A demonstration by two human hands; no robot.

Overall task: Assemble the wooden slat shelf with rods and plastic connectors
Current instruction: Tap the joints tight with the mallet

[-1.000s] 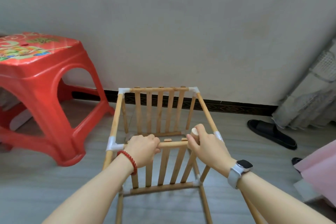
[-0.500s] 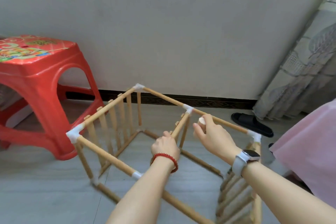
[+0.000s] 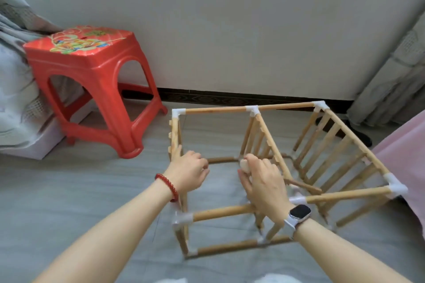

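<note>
The wooden shelf frame [image 3: 285, 106] lies on its side on the grey floor, its rods joined by white plastic connectors [image 3: 396, 187]. Three slat panels stand in it: left [image 3: 174, 131], middle [image 3: 269, 140] and right [image 3: 340, 145]. My left hand [image 3: 188, 170] hovers between the left and middle panels with its fingers loosely curled and its thumb by the left panel's slats; I see nothing in it. My right hand [image 3: 262, 179] pinches a small pale round piece [image 3: 244, 165] beside the middle panel's rod.
A red plastic stool [image 3: 92, 62] stands left of the frame by the wall. Grey fabric [image 3: 13, 76] drapes over a white box [image 3: 43, 142] at far left. A curtain [image 3: 391, 80], a black slipper [image 3: 363, 136] and pink cloth [image 3: 404, 156] are on the right.
The frame has swung round so its long rods run left to right. My left hand has come off the middle panel. My right hand still holds the pale piece.
</note>
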